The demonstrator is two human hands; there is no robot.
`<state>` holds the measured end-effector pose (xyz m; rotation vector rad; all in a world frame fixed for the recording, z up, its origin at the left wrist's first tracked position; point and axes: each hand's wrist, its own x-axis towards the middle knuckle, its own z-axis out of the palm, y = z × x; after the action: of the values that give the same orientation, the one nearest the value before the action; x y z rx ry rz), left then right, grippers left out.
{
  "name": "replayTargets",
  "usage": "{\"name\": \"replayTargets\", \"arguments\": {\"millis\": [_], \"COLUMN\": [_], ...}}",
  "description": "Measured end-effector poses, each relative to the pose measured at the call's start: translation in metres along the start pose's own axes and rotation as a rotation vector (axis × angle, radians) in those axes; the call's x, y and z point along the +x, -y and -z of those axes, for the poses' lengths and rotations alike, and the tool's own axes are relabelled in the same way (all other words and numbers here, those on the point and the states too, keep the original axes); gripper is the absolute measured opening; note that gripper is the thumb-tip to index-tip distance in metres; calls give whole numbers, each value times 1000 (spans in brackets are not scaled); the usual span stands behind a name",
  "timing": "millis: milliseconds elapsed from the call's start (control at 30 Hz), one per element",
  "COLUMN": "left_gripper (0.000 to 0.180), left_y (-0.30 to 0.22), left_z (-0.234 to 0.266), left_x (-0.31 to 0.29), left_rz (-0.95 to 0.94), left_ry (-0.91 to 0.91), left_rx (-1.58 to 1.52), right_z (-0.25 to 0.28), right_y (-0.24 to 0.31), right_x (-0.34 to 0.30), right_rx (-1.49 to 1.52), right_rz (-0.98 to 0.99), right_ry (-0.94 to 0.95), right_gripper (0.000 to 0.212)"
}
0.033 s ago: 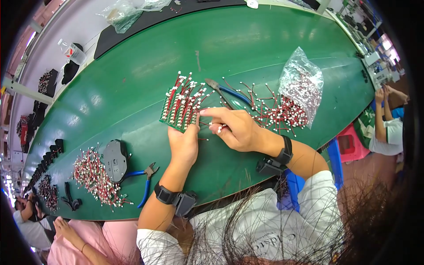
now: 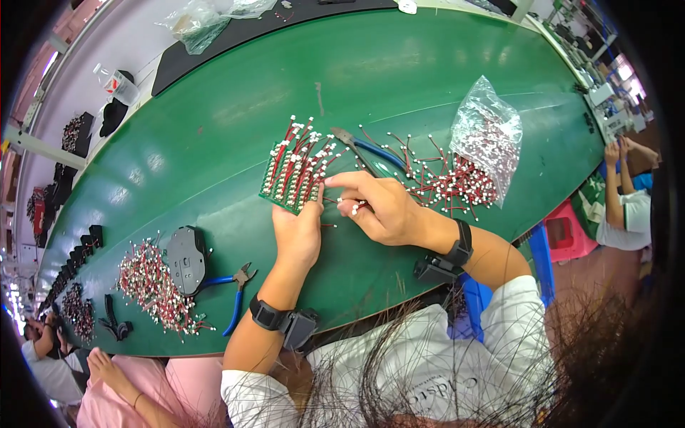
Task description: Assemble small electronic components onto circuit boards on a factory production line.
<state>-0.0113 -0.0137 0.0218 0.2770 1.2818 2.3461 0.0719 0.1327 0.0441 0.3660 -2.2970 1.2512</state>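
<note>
Green board [image 2: 289, 187] shifted slightly, corner behind hands [image 2: 297, 234], underside hidden

Bright, glare-streaked green tabletop [image 2: 214, 157], fisheye-bent edges

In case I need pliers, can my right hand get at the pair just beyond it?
Probably yes: the pliers lie past your right hand, blue handle largely uncovered, though that hand seems to hold a red wire.

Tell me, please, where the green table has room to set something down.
Bare: the stretch between black mat and circuit board, and a smaller patch between the forearms. Crowded: around the left wire heap and nearby pliers, and right, by the plastic bag.
</note>
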Motion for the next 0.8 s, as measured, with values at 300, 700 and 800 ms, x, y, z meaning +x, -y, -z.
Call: {"name": "replayTargets", "arguments": {"millis": [300,700,800], "left_gripper": [55,43,36], "left_y": [5,10,11], "left_z": [2,0,-2], "left_x": [-3,-10,-10], "left_rz": [49,120,109], "left_ry": [58,116,102], "left_rx": [-22,71,73], "right_z": [-9,-11,-11], "right_y": [-21,-27,-27], "right_x": [-5,-6,-5], "right_rx": [-98,-177,-201], "right_rz": [-116,-89,-86], "right_ry": [0,-59,-58], "right_gripper": [10,18,20]}}
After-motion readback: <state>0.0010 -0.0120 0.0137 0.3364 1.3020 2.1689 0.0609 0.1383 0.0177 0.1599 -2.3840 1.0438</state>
